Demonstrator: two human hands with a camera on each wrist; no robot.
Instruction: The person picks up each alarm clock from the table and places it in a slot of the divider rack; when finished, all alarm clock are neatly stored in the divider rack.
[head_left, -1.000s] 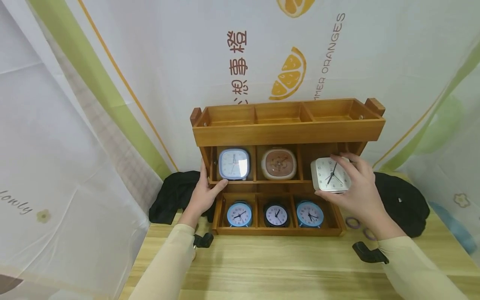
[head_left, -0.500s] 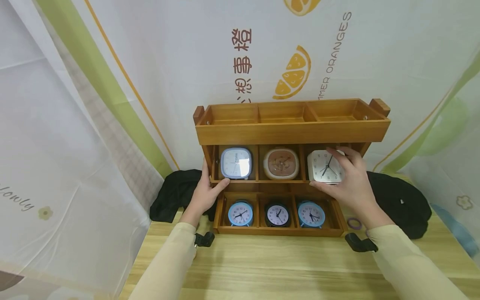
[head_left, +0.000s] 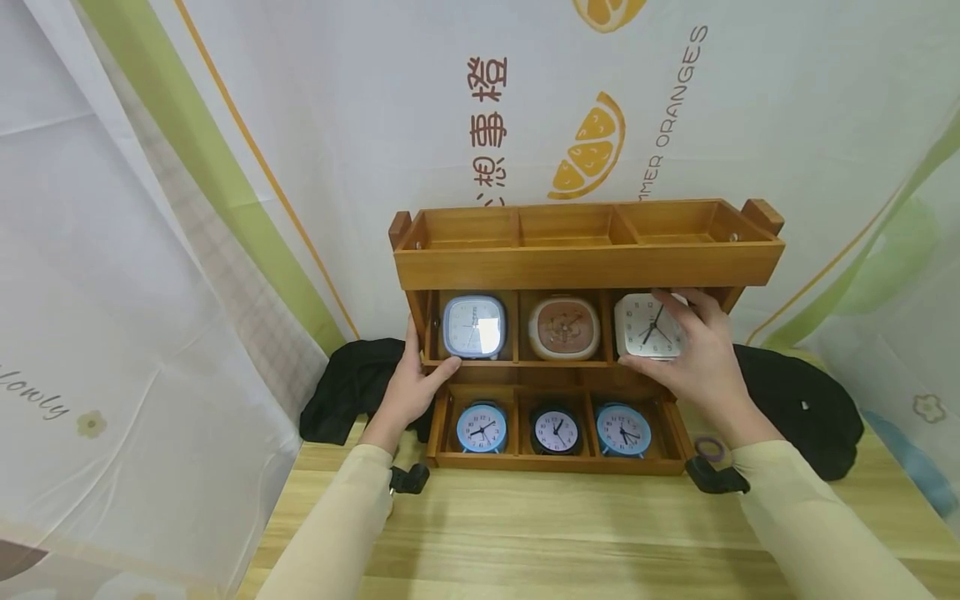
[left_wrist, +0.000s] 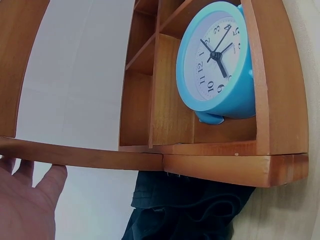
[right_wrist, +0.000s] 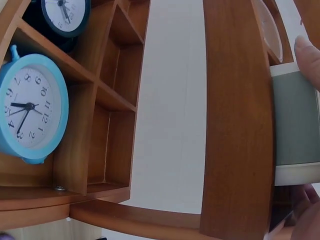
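A tiered wooden box (head_left: 585,268) stands with three rows of compartments. My right hand (head_left: 705,362) grips a white square alarm clock (head_left: 637,327), fingers at its top and thumb at its lower edge. That clock sits in the right compartment of the middle row, under the top tray; its grey-green side (right_wrist: 297,117) shows in the right wrist view. My left hand (head_left: 407,390) holds the box's left side, thumb over the front rail beneath a blue-rimmed square clock (head_left: 474,327). A brown-faced clock (head_left: 564,329) fills the middle compartment.
In the bottom row are a blue round clock (head_left: 482,429), a black round clock (head_left: 556,432) and another blue round clock (head_left: 624,431). Black cloth (head_left: 345,396) lies left of the box, with more black cloth (head_left: 798,412) at right. A purple ring (head_left: 708,450) lies by my right wrist.
My right hand has moved the white clock left and back, from in front of the right compartment into it. The left hand keeps its place on the box.
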